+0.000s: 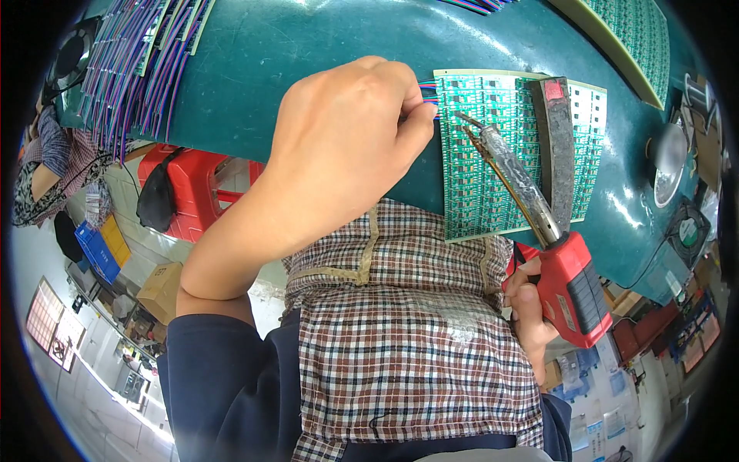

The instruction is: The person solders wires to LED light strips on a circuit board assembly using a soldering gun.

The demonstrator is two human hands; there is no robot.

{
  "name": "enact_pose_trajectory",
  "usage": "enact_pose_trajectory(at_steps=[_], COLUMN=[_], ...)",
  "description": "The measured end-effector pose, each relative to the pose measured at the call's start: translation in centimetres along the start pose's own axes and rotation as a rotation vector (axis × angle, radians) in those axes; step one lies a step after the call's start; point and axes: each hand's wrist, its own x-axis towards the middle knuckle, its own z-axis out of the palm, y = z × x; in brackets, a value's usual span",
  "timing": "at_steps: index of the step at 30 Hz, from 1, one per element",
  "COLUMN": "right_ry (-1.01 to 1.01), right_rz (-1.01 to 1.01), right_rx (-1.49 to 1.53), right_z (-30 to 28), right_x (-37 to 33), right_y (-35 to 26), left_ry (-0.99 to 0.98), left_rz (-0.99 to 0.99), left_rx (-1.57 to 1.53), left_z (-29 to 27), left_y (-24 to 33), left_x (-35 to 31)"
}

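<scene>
My left hand is closed in a pinch on thin blue, red and black wires at the left edge of a green circuit board panel. That panel is covered in rows of small components and lies near the table's front edge. My right hand grips a soldering gun with a red and black body. Its metal barrel slants up over the panel, tip close to the wire ends; whether they touch, I cannot tell. A dark grey bar with a red patch lies across the panel.
Bundles of wired boards lie at the table's left. Another stack of green panels is at the far right, near a round metallic object and a small fan. A red stool stands left below the green table.
</scene>
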Motion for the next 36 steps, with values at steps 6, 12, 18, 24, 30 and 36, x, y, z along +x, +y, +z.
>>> enact_pose_trajectory(at_steps=[6,12,18,24,30,36], right_ry=[-0.033,-0.028,0.0,-0.017,-0.017,0.023], right_rz=[-0.074,-0.076,-0.077,-0.112,-0.117,-0.086], right_rx=[0.151,0.198,0.193,0.205,0.235,0.221], right_z=[0.1,0.3,0.3,0.3,0.2,0.0], right_x=[0.5,0.5,0.5,0.7,0.4,0.0], right_y=[-0.3,-0.9,-0.7,-0.5,-0.5,-0.1], left_ry=[0.251,0.131,0.056,0.062,0.0,-0.052], left_rz=[0.368,0.357,0.34,0.355,0.265,0.104], left_rx=[0.202,0.168,0.21,0.108,0.064,-0.088], left_z=[-1.3,-1.8,-2.3,-1.5,-2.6,-2.6], left_y=[-2.1,-1.4,-1.8,-1.4,-0.3,0.9], left_x=[3.9,6.8,5.4,6.0,6.0,1.0])
